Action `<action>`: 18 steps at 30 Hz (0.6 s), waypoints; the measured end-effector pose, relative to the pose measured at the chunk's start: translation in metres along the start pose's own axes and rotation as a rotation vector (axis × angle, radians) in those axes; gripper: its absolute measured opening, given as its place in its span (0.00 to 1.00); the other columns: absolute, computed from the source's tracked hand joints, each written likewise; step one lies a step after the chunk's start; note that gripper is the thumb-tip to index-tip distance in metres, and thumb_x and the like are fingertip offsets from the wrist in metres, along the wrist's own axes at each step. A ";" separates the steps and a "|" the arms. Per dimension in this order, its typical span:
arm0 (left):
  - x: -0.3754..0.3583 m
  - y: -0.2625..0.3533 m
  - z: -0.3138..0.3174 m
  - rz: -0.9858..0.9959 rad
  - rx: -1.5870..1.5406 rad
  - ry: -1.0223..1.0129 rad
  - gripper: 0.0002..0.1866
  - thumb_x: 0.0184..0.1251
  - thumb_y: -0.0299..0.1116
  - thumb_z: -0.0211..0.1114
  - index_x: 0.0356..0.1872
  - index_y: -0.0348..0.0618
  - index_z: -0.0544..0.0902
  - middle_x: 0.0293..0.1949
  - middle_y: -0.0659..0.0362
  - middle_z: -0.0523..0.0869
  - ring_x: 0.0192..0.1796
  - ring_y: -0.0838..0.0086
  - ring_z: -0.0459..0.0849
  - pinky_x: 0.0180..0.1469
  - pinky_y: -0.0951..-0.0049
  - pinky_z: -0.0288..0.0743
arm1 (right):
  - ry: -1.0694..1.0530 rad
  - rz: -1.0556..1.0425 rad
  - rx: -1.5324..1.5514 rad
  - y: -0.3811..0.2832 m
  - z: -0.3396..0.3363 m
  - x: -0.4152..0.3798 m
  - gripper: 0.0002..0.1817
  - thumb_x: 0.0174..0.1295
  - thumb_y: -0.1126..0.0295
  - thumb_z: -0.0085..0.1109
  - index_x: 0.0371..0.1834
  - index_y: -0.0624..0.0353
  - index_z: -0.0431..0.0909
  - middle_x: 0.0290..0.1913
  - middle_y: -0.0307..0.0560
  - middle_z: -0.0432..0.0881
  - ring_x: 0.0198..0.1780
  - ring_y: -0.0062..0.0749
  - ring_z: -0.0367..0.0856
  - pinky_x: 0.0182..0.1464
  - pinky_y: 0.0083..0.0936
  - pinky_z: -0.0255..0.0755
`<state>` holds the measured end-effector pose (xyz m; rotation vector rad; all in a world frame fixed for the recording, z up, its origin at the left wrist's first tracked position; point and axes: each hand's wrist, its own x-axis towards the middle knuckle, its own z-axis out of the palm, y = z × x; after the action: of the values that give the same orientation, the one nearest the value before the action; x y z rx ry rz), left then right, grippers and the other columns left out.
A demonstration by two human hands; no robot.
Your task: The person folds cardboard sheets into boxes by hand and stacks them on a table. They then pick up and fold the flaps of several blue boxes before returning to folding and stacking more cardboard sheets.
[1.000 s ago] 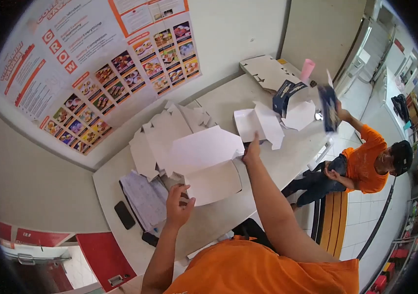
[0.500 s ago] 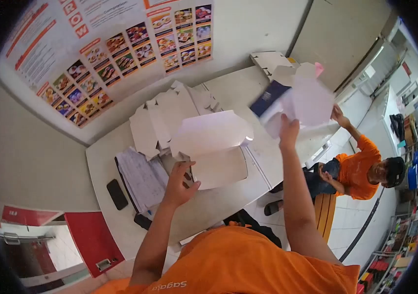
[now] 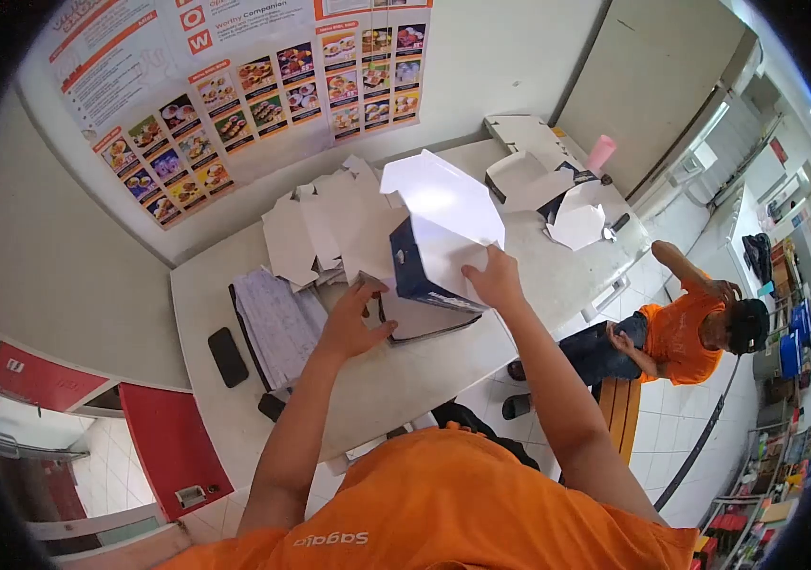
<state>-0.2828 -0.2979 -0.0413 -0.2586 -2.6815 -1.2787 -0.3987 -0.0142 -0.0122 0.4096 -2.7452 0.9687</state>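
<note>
My right hand [image 3: 498, 277] grips the near edge of a tilted open box [image 3: 448, 223], white inside with a dark blue outer side. That box is above another open box [image 3: 424, 319] on the table. Its thumb and fingers pinch the cardboard wall. My left hand [image 3: 360, 323] is beside the left end of the lower box, thumb and fingers apart, fingertips near its left corner. To the left and behind lie several white cardboard pieces [image 3: 309, 228], partly overlapping.
On the table [image 3: 367, 418] are papers [image 3: 277, 318], a black phone [image 3: 228, 357] and, at the far right, more open boxes [image 3: 576, 217] and a pink roll [image 3: 601, 153]. A person in orange [image 3: 683, 332] sits on a bench at the right.
My right hand has moved left from the table's right side and now holds a tilted box over the lower one. The seated person has raised an arm to the head.
</note>
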 end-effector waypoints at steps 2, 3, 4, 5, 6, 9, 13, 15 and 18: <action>0.002 0.000 -0.001 -0.043 -0.044 -0.029 0.34 0.51 0.43 0.80 0.61 0.49 0.78 0.58 0.53 0.83 0.46 0.60 0.85 0.48 0.61 0.81 | -0.030 0.024 -0.048 -0.002 0.003 0.003 0.23 0.57 0.65 0.73 0.49 0.72 0.79 0.45 0.71 0.86 0.50 0.64 0.86 0.54 0.48 0.80; 0.003 0.001 -0.003 -0.039 -0.042 -0.023 0.34 0.51 0.43 0.80 0.61 0.49 0.78 0.58 0.53 0.83 0.46 0.60 0.85 0.48 0.61 0.81 | -0.084 0.032 -0.151 0.001 0.005 0.006 0.23 0.58 0.65 0.72 0.50 0.72 0.79 0.45 0.70 0.86 0.50 0.65 0.86 0.54 0.48 0.81; 0.003 0.001 -0.004 -0.053 0.004 -0.046 0.36 0.50 0.44 0.81 0.61 0.49 0.78 0.59 0.53 0.83 0.46 0.59 0.85 0.48 0.60 0.81 | -0.140 0.038 -0.254 0.002 0.007 0.008 0.22 0.59 0.65 0.71 0.50 0.71 0.78 0.46 0.70 0.86 0.49 0.65 0.86 0.54 0.49 0.81; 0.002 0.000 -0.005 -0.071 0.049 -0.068 0.37 0.48 0.46 0.81 0.62 0.50 0.77 0.60 0.54 0.83 0.46 0.59 0.86 0.48 0.60 0.81 | -0.141 0.029 -0.254 0.007 0.009 0.007 0.22 0.59 0.65 0.71 0.50 0.71 0.78 0.46 0.70 0.86 0.49 0.65 0.86 0.54 0.49 0.81; 0.002 -0.001 -0.005 -0.075 0.049 -0.057 0.37 0.48 0.46 0.81 0.62 0.50 0.77 0.60 0.54 0.83 0.46 0.59 0.86 0.48 0.60 0.81 | -0.160 -0.004 -0.286 0.012 0.011 0.003 0.22 0.60 0.65 0.70 0.50 0.70 0.78 0.46 0.70 0.86 0.49 0.65 0.86 0.54 0.50 0.81; 0.001 -0.006 -0.003 -0.130 0.099 -0.034 0.40 0.46 0.47 0.82 0.63 0.50 0.76 0.57 0.53 0.83 0.45 0.58 0.86 0.47 0.59 0.82 | -0.227 -0.025 -0.354 0.006 0.003 0.000 0.19 0.62 0.66 0.67 0.50 0.68 0.78 0.45 0.70 0.86 0.49 0.65 0.86 0.53 0.52 0.81; 0.001 -0.017 0.005 -0.088 0.060 0.048 0.39 0.47 0.41 0.83 0.64 0.52 0.77 0.46 0.56 0.82 0.39 0.64 0.80 0.44 0.62 0.78 | -0.300 0.023 -0.367 0.003 0.007 0.004 0.15 0.63 0.69 0.64 0.49 0.67 0.77 0.43 0.72 0.85 0.48 0.67 0.86 0.52 0.54 0.81; -0.001 -0.012 0.003 -0.105 0.042 0.036 0.39 0.47 0.39 0.82 0.65 0.52 0.76 0.46 0.55 0.81 0.40 0.65 0.79 0.44 0.62 0.78 | -0.225 0.007 -0.326 0.006 0.014 0.002 0.15 0.63 0.70 0.63 0.48 0.67 0.77 0.42 0.73 0.85 0.47 0.69 0.86 0.53 0.55 0.81; -0.010 0.006 0.002 -0.045 -0.089 0.035 0.40 0.49 0.35 0.79 0.67 0.52 0.74 0.52 0.51 0.77 0.44 0.59 0.83 0.48 0.62 0.81 | -0.133 -0.003 -0.266 0.012 0.021 -0.001 0.14 0.63 0.72 0.61 0.48 0.68 0.77 0.41 0.74 0.85 0.46 0.70 0.85 0.53 0.57 0.80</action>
<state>-0.2720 -0.2940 -0.0404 -0.1853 -2.6193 -1.4041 -0.4034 -0.0185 -0.0352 0.4452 -2.9374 0.5821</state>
